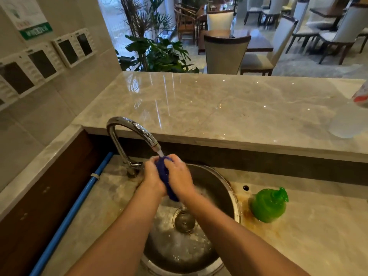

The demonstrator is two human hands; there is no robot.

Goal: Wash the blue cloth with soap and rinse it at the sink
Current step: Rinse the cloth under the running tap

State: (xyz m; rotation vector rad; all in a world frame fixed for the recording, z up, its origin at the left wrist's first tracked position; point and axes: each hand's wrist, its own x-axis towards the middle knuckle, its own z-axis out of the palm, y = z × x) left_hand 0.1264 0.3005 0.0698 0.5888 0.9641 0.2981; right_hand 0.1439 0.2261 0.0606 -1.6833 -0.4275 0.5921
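Note:
The blue cloth (163, 174) is bunched into a long wad and squeezed between both palms over the round steel sink (223, 182). My left hand (151, 177) presses it from the left, my right hand (180, 176) from the right. Water runs from the chrome tap (131, 128) straight onto the cloth's top end. Both hands look wet. Foamy water lies in the basin around the drain strainer (184, 220). A green soap bottle (268, 205) stands on the counter to the right of the sink.
A raised marble ledge (219, 104) runs behind the sink, with a white container (348, 122) at its right end. A blue pipe (69, 214) lies along the left wall. Chairs and plants stand beyond the ledge.

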